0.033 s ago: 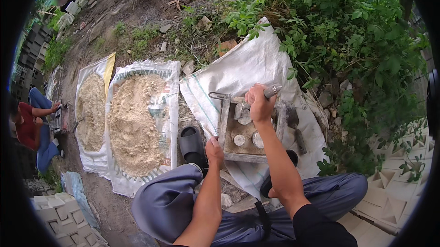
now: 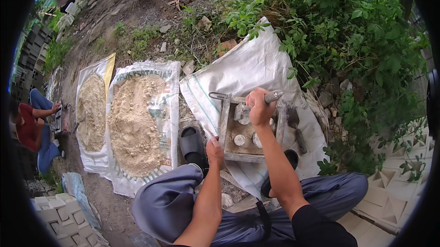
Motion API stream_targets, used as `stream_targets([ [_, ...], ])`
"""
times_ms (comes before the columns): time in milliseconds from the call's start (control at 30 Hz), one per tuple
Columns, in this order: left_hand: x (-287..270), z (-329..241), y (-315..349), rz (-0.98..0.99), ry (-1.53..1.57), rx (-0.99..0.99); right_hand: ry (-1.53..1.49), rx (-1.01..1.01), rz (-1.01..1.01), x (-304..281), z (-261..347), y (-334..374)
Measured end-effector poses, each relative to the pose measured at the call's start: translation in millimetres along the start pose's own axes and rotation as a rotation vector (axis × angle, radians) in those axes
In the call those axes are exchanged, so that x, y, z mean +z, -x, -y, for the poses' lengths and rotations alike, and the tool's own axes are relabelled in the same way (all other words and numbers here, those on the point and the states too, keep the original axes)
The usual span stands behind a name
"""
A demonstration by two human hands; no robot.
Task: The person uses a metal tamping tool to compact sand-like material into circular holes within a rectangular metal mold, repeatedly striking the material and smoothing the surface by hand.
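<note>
A square, mortar-crusted mould frame (image 2: 245,157) lies on a white woven sack (image 2: 256,68) between my feet. Sandy material and several pale round discs (image 2: 239,140) show inside it. My right hand (image 2: 260,108) is wrapped round the thick grey handle of a hammer-like tool (image 2: 274,96); below the fist a blocky part sits over the frame's inside, partly hidden. Closed beside the frame's left side, my left hand (image 2: 214,151) has its fingers curled near the sack's edge; what they pinch is hidden. A trowel (image 2: 299,140) rests right of the frame.
Two sacks spread to the left carry heaps of pale sandy powder (image 2: 135,128) (image 2: 91,114). Leafy plants (image 2: 330,36) crowd the far right. Patterned blocks (image 2: 398,187) stand at the right, others (image 2: 64,215) at the lower left. A person in red (image 2: 28,125) sits far left.
My right hand and the tool's handle sit slightly lower and to the right. The left hand stays in place.
</note>
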State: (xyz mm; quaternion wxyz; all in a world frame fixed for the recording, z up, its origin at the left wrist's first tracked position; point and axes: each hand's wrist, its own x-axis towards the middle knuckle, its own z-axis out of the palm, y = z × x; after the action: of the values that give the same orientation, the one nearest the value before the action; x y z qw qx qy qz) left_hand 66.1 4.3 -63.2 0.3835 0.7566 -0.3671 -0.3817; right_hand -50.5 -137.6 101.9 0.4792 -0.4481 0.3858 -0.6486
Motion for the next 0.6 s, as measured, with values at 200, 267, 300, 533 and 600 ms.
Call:
stream_targets([
  [200, -0.4, -5.6, -1.4, 0.002, -0.084, -0.049, 0.239, -0.019, 0.13, 12.3, -9.4, 8.1],
  [267, -8.8, 8.0, 0.2, 0.007, -0.086, -0.057, 0.113, 0.052, 0.094, 17.3, 20.8, 8.9],
  [300, -5.9, 12.9, -1.8, -0.021, -0.066, -0.033, 0.007, 0.115, 0.04, 18.8, 36.0, 10.0],
  [533, -3.6, 8.3, 2.8, 0.018, -0.077, -0.075, -0.051, 0.136, 0.065, 13.9, -6.2, 17.0],
  [600, -9.9, 9.4, 0.5, -0.009, -0.071, -0.058, -0.131, 0.211, -0.028, 17.0, 12.6, 14.7],
])
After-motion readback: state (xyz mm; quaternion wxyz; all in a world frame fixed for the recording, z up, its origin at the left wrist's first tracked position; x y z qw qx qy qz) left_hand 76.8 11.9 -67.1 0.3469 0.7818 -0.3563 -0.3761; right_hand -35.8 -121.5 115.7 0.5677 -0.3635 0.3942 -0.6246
